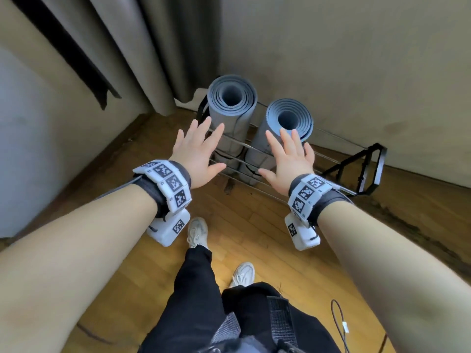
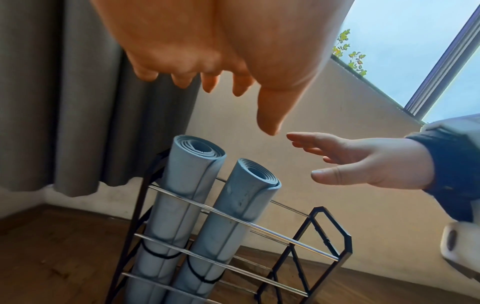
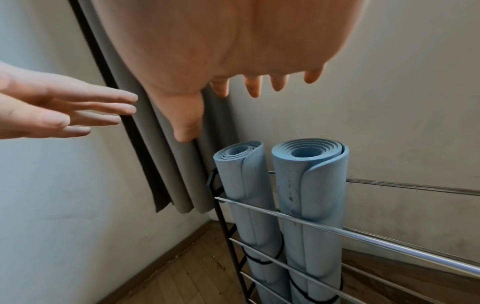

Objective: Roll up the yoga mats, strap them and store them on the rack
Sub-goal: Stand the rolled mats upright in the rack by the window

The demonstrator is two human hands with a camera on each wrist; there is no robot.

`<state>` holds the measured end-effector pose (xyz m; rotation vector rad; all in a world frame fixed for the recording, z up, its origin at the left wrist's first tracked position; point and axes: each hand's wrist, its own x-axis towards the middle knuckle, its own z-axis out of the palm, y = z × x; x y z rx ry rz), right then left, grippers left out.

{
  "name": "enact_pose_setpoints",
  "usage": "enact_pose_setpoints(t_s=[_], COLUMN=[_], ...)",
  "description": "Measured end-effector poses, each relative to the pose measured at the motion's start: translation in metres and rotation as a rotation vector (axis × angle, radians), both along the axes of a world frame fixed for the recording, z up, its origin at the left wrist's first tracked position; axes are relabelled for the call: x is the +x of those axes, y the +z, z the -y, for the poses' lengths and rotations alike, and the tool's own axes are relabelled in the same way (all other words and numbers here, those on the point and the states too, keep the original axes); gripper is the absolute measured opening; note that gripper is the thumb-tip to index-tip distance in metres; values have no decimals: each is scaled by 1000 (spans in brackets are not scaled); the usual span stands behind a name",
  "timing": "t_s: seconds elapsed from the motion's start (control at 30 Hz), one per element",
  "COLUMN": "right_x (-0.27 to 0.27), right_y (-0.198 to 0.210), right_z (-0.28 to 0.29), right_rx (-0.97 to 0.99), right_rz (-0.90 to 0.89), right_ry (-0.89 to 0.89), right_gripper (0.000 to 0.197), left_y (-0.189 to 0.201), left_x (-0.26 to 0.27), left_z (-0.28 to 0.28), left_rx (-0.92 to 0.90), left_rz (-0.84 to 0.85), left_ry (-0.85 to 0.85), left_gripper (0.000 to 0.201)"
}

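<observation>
Neither hand held anything: the left hand (image 1: 196, 154) and right hand (image 1: 288, 159) hung palm-down with fingers spread, above and clear of the mats. Beyond them, two rolled blue yoga mats (image 3: 309, 205) stood upright side by side in the rack (image 2: 330, 232), each bound low down by a black strap (image 3: 262, 260). Behind hung a grey curtain (image 1: 158, 52).

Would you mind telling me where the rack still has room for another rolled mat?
The rack is free between the right mat and its right end frame. The curtain end is crowded: both mats stand side by side.
</observation>
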<state>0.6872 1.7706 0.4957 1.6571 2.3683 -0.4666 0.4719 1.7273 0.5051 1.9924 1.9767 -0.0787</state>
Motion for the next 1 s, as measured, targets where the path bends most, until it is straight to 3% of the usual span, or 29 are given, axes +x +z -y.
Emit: enact_pose_setpoints(t_s=[0.37,0.77,1.0], right_x=[-20,-105,-115], right_y=[54,68,79], right_z=[121,357,475], right_rx=[55,42,6], right_rz=[25,-36,-51], right_ry=[51,20,75], right_gripper=[80,80,81], left_y=[58,79,82], left_x=[-27,-101,-108], left_z=[143,368,490], left_rx=[91,13,3], left_rz=[-33,-30,-15], left_ry=[94,-28,-7], left_gripper=[78,78,78])
